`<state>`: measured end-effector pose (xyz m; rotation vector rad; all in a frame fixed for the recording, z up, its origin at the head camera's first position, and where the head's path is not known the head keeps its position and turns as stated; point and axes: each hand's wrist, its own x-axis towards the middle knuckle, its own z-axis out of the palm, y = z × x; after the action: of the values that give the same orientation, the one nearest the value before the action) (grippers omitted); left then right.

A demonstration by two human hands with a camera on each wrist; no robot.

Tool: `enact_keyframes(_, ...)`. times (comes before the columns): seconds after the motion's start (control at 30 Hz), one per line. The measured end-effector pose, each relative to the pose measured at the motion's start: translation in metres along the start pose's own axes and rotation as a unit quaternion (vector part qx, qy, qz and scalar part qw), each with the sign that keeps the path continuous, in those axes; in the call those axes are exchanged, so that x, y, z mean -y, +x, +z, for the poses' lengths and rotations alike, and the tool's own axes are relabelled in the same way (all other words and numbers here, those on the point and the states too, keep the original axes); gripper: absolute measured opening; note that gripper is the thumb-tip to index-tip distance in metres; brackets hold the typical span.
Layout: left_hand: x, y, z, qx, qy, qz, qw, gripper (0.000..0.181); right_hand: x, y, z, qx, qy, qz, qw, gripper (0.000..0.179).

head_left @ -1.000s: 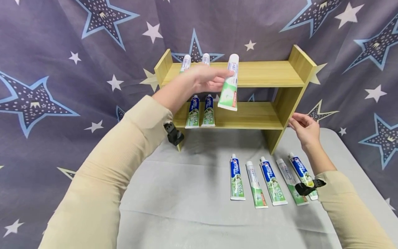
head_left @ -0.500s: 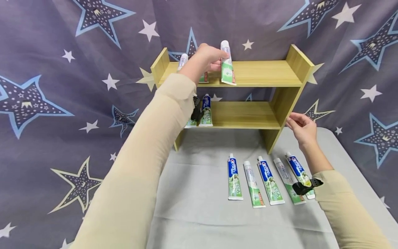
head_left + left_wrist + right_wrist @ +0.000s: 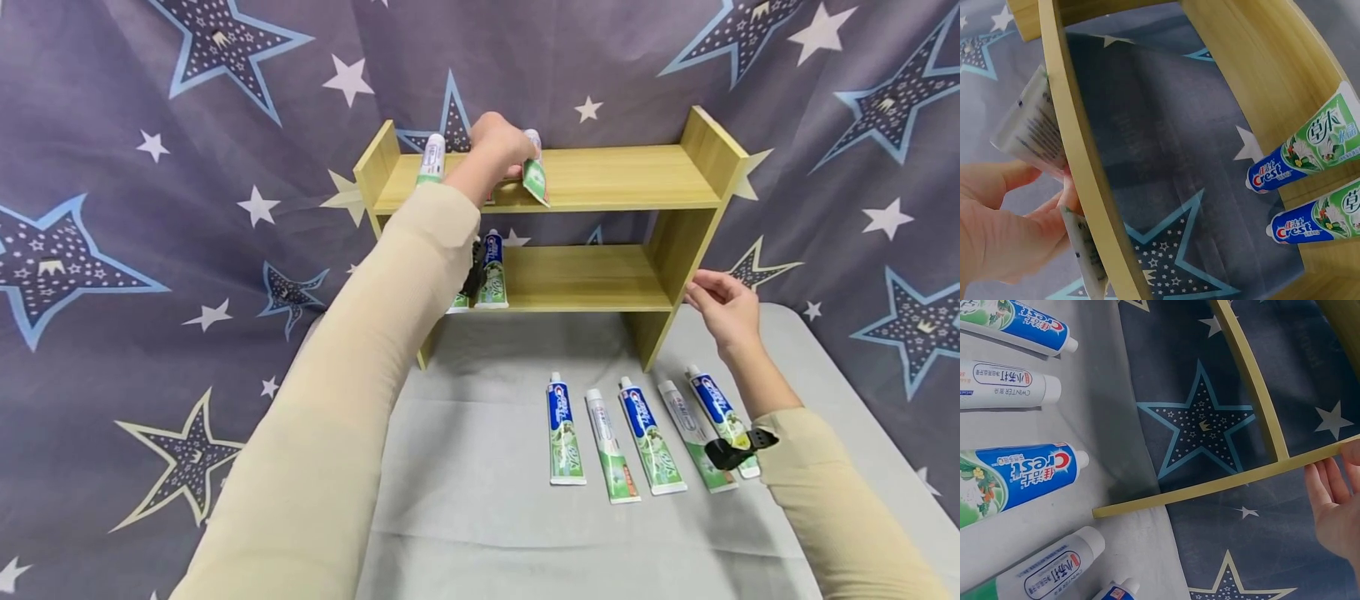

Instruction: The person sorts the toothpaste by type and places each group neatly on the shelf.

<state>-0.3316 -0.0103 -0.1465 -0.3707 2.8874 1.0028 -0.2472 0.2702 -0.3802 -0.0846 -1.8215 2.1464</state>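
Note:
My left hand [image 3: 501, 140] holds a white-and-green toothpaste tube [image 3: 536, 173] by its upper part, close over the top board of a wooden shelf [image 3: 615, 177]. Its crimped end points toward me, at the board's front edge. In the left wrist view the thumb lies against that tube [image 3: 1035, 128], and another tube's end [image 3: 1085, 256] shows beside the fingers. A similar tube [image 3: 431, 158] lies at the top board's left end. One between them is mostly behind my hand. My right hand [image 3: 729, 310] grips the edge of the shelf's right side panel [image 3: 1235, 479] with curled fingers.
Two blue-and-green Crest tubes [image 3: 1316, 144] lie on the lower board, partly behind my left wrist in the head view. Several Crest tubes [image 3: 566, 433] and white-and-green tubes [image 3: 613, 454] lie in a row on the grey cloth [image 3: 465, 500]. A star-patterned curtain [image 3: 600, 58] hangs behind.
My left hand has carried the tube up and leftward from in front of the shelf, then down close to the top board, tilting it. The right hand stays at the side panel.

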Motion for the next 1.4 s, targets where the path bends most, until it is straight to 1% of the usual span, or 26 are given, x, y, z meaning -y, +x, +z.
enact_keyframes(0.03, 0.000, -0.001, 0.000, -0.005, 0.018, 0.008, 0.9998, 0.057, 0.000, 0.000, 0.000, 0.001, 0.001, 0.000, 1.0000, 0.026)
enact_keyframes(0.13, 0.001, -0.002, 0.000, -0.008, 0.033, 0.024, 0.9991, 0.060, 0.000, 0.001, 0.000, 0.001, 0.005, 0.000, 1.0000, 0.027)
enact_keyframes(0.27, 0.003, -0.003, 0.001, -0.012, 0.071, 0.041, 0.9965, 0.071, 0.001, 0.001, 0.000, -0.001, 0.008, -0.001, 1.0000, 0.027)
enact_keyframes(0.37, 0.005, -0.005, 0.003, -0.026, 0.096, 0.053, 0.9936, 0.073, 0.001, 0.000, -0.001, 0.002, 0.004, 0.001, 1.0000, 0.026)
enact_keyframes(0.5, 0.009, -0.005, 0.006, -0.056, 0.109, 0.071, 0.9899, 0.062, 0.001, -0.002, -0.001, 0.005, -0.001, 0.010, 0.9999, 0.025)
enact_keyframes(0.6, 0.009, -0.005, 0.007, -0.068, 0.111, 0.079, 0.9883, 0.056, 0.000, -0.002, -0.002, 0.005, -0.003, 0.015, 0.9999, 0.025)
enact_keyframes(0.8, 0.010, -0.008, 0.002, -0.078, 0.117, 0.104, 0.9847, 0.051, 0.001, -0.001, -0.002, 0.000, 0.001, 0.010, 1.0000, 0.025)
enact_keyframes(0.9, 0.013, -0.012, -0.002, -0.075, 0.117, 0.115, 0.9836, 0.050, 0.002, -0.001, -0.001, 0.001, 0.004, 0.009, 1.0000, 0.024)
enact_keyframes(0.97, 0.016, -0.017, -0.006, -0.069, 0.108, 0.123, 0.9841, 0.040, 0.003, -0.001, 0.000, 0.002, 0.005, 0.008, 0.9999, 0.024)
enact_keyframes(1.03, 0.022, -0.024, -0.009, -0.063, 0.084, 0.132, 0.9856, 0.024, 0.004, -0.001, 0.000, 0.004, 0.003, 0.009, 0.9999, 0.024)
enact_keyframes(1.07, 0.026, -0.028, -0.012, -0.061, 0.072, 0.136, 0.9862, 0.021, 0.004, -0.001, 0.000, 0.004, 0.003, 0.010, 0.9999, 0.024)
enact_keyframes(1.13, 0.036, -0.036, -0.015, -0.058, 0.038, 0.150, 0.9862, 0.020, 0.004, -0.001, 0.001, 0.004, 0.001, 0.010, 0.9999, 0.024)
enact_keyframes(1.17, 0.042, -0.040, -0.017, -0.062, 0.025, 0.163, 0.9843, 0.024, 0.004, -0.001, 0.001, 0.004, -0.003, 0.009, 1.0000, 0.024)
enact_keyframes(1.23, 0.057, -0.049, -0.020, -0.072, 0.000, 0.193, 0.9785, 0.028, 0.003, -0.001, 0.001, 0.001, -0.010, 0.006, 0.9999, 0.022)
enact_keyframes(1.27, 0.064, -0.053, -0.021, -0.079, -0.010, 0.211, 0.9743, 0.030, 0.003, -0.002, 0.002, -0.002, -0.013, 0.004, 0.9999, 0.022)
enact_keyframes(1.33, 0.080, -0.062, -0.021, -0.091, -0.029, 0.244, 0.9652, 0.029, 0.002, -0.003, 0.001, -0.007, -0.022, 0.001, 0.9997, 0.021)
enact_keyframes(1.4, 0.095, -0.070, -0.020, -0.100, -0.050, 0.266, 0.9573, 0.028, 0.002, -0.004, 0.001, -0.013, -0.031, -0.002, 0.9994, 0.020)
